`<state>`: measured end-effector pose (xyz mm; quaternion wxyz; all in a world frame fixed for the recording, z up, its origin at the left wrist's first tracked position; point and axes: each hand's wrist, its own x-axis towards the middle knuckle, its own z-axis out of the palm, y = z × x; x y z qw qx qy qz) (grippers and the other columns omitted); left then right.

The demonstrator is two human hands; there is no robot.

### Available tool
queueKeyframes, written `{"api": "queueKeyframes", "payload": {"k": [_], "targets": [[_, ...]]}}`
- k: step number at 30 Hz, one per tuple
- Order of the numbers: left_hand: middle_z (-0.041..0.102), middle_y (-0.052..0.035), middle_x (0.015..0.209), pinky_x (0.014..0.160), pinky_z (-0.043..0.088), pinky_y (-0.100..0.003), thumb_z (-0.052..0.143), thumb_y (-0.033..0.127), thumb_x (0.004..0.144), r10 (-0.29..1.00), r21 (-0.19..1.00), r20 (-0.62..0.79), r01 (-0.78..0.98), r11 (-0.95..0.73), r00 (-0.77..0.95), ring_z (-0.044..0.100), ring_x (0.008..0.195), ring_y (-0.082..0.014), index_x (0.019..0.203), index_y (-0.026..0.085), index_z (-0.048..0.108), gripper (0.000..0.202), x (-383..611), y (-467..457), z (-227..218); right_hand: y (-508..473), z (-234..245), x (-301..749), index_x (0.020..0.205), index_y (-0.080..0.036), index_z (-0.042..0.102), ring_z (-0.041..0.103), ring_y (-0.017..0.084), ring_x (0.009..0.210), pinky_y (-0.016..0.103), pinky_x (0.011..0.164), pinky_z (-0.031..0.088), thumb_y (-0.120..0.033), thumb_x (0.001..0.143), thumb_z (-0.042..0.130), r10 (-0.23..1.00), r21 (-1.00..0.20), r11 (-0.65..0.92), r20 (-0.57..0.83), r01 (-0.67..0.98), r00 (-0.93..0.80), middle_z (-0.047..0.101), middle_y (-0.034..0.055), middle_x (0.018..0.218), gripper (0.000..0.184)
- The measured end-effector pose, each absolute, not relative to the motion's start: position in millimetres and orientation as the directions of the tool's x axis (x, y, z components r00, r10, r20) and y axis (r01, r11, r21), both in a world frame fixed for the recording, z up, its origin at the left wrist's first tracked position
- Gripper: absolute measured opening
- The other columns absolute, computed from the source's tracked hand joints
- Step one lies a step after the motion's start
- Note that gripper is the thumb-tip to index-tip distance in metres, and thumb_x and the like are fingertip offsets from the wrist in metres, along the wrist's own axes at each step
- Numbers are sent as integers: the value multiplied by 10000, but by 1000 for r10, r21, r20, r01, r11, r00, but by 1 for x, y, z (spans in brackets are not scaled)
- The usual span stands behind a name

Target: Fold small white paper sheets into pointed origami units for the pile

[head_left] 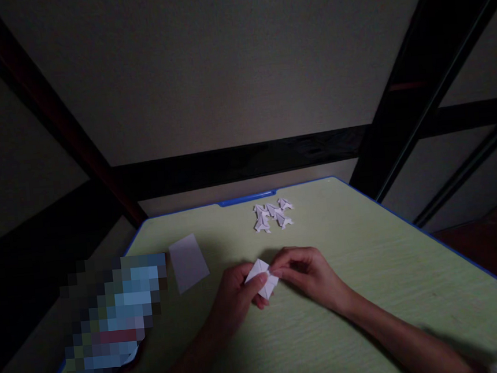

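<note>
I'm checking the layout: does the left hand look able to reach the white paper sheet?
Probably yes: the white paper sheet lies nearby with nothing visible between, though the left hand holds the folded paper.

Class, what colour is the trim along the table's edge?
Blue: the trim shows best in the head view.

Five figures (271,210), one sheet (189,263), one square (258,270)
</note>
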<state>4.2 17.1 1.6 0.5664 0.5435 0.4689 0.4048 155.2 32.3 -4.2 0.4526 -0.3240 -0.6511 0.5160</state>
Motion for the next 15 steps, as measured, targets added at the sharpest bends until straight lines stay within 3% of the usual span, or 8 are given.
{"api": "queueKeyframes", "payload": {"k": [6,15], "targets": [[547,-5,442,392,377,-191,540,297,627,965,993,-97,94,76,242,489,398,-95,551,108,567,205,5,18,1,34,-3,153,639,-140,594,510,93,558,234,532,419,-243,692,577,901,-969,246,230,-5,-369,556,0,606,117],[607,-29,493,413,397,-202,510,250,648,944,986,-165,26,164,286,565,439,-129,595,102,589,176,2,20,5,34,-1,155,647,-128,588,496,98,589,237,553,393,-234,701,567,878,-970,241,225,-16,-422,537,5,626,121]]}}
